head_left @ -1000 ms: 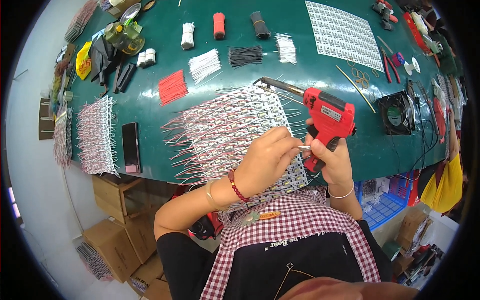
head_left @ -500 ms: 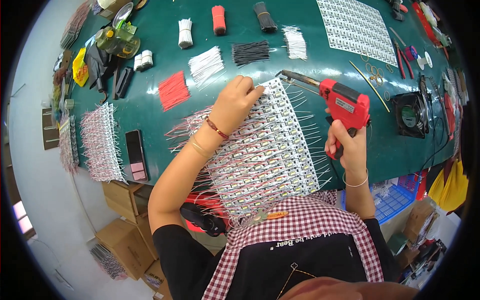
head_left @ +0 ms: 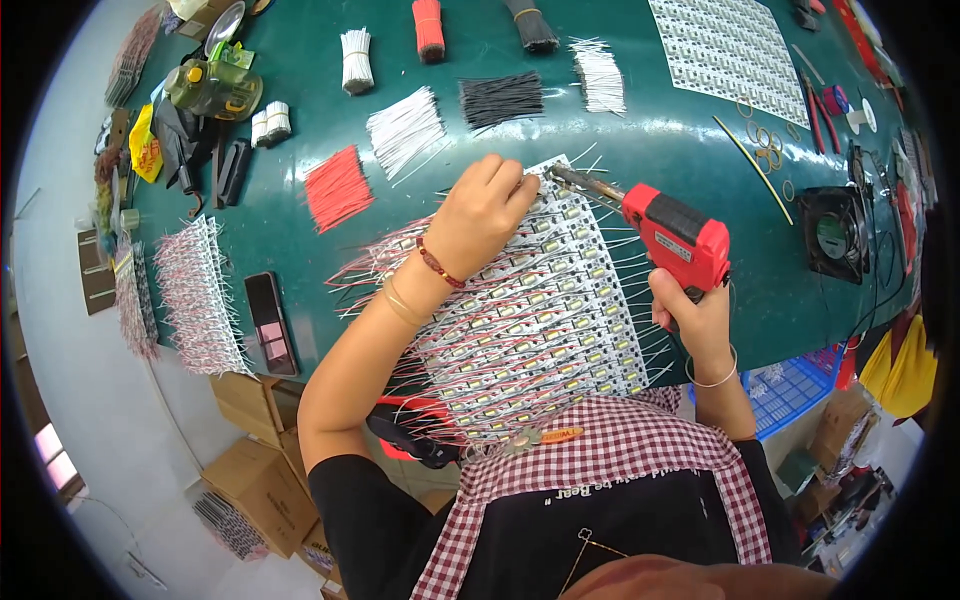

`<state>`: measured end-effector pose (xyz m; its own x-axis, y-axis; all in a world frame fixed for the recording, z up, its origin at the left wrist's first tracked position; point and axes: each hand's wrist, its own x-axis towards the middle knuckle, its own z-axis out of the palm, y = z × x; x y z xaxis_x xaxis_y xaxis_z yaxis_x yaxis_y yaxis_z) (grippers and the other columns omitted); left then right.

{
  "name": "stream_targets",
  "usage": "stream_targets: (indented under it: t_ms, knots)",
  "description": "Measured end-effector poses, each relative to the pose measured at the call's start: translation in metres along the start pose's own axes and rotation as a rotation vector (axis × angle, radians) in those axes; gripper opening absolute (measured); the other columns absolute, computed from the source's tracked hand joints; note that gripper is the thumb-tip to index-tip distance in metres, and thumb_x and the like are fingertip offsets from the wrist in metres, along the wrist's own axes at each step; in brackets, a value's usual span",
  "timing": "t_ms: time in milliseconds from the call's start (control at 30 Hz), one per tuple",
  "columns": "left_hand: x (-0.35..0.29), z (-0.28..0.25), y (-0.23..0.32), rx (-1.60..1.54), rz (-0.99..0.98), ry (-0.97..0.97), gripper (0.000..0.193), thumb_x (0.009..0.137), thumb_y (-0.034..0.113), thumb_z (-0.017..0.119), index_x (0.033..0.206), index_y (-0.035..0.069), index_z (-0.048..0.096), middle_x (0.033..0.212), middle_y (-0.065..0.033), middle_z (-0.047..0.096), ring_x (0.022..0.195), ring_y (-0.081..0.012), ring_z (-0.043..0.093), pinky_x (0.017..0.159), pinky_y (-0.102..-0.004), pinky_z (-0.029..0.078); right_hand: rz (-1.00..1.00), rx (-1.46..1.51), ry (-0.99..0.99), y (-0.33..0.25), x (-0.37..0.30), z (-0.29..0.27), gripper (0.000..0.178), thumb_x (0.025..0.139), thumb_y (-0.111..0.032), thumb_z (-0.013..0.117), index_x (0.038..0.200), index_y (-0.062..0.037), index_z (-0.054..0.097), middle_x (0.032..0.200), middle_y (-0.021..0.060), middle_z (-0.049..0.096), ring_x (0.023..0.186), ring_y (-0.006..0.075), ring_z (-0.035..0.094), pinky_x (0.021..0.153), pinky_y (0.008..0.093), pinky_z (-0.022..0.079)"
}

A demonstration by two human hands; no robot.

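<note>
A white panel of small LED circuit boards (head_left: 590, 300) lies at the table's near edge, with red, white and black wires standing out from its sides and lying over it. My right hand (head_left: 698, 320) is closed around the handle of a red and black soldering gun (head_left: 680, 230). The gun's tip touches or hovers just over the panel's far end, beside my left fingers. My left hand (head_left: 480, 215) is pinched at the far end of the panel; what its fingertips hold is hidden.
Beyond the panel lie loose red wires (head_left: 338, 188), white wires (head_left: 405, 130) and black wires (head_left: 500, 98). A phone (head_left: 270, 322) and a wired panel (head_left: 200, 290) are at left. To the right are a small fan (head_left: 835, 232), a yellow stick (head_left: 752, 168) and another panel (head_left: 730, 55).
My right hand has brought the soldering gun left and down, its tip now at the panel's far end by my left fingers. My left hand has shifted slightly, still pinched.
</note>
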<state>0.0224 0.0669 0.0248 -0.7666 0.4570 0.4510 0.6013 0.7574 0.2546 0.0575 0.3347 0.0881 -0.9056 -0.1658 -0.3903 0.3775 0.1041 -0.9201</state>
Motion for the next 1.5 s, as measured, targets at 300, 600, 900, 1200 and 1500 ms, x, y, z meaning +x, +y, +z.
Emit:
stream_targets:
  t_ms: [300,600,900,1200,1500]
  knots:
    - [0.000,0.001,0.005,-0.039,-0.066,0.004,0.027,0.070,-0.004,0.059,0.097,0.000,0.063,0.080,-0.0087,0.046,0.075,-0.0235,0.050,0.066,-0.0333,0.046,-0.001,-0.039,0.000,0.005,-0.003,-0.001,0.016,0.082,-0.012,0.073,0.085,-0.0009,0.063,0.063,-0.0022,0.058,0.047,0.0042,0.050,0.042,0.0196,0.039]
    - [0.004,-0.002,0.008,0.001,-0.094,-0.051,0.027,0.070,-0.003,0.057,0.096,0.000,0.061,0.082,-0.0095,0.046,0.078,-0.0242,0.049,0.069,-0.0339,0.046,-0.007,-0.027,0.040,0.001,-0.007,0.003,0.015,0.082,-0.012,0.073,0.085,-0.0010,0.062,0.061,-0.0012,0.057,0.046,0.0054,0.052,0.042,0.0206,0.041]
    - [0.003,-0.005,0.007,0.062,-0.078,-0.100,0.024,0.072,0.000,0.058,0.095,0.000,0.062,0.083,-0.0089,0.047,0.079,-0.0234,0.050,0.068,-0.0328,0.045,-0.054,0.025,0.037,-0.002,-0.013,-0.002,0.021,0.087,-0.008,0.062,0.102,0.0051,0.055,0.057,0.0028,0.054,0.044,0.0092,0.050,0.043,0.0229,0.042]
    - [-0.001,-0.008,0.015,0.002,0.006,-0.001,0.027,0.071,0.000,0.061,0.097,0.000,0.063,0.080,-0.0071,0.047,0.074,-0.0222,0.050,0.066,-0.0330,0.043,0.008,0.056,0.040,0.004,-0.023,-0.006,0.014,0.086,-0.012,0.068,0.087,-0.0009,0.060,0.059,0.0009,0.056,0.045,0.0078,0.053,0.041,0.0212,0.039]
    - [-0.005,-0.002,0.016,-0.016,-0.012,-0.042,0.025,0.073,0.000,0.061,0.098,0.000,0.063,0.081,-0.0076,0.047,0.076,-0.0225,0.050,0.067,-0.0337,0.043,0.019,-0.003,0.029,0.011,-0.028,-0.005,0.014,0.084,-0.009,0.071,0.088,0.0002,0.062,0.064,0.0003,0.060,0.048,0.0059,0.053,0.043,0.0205,0.042]
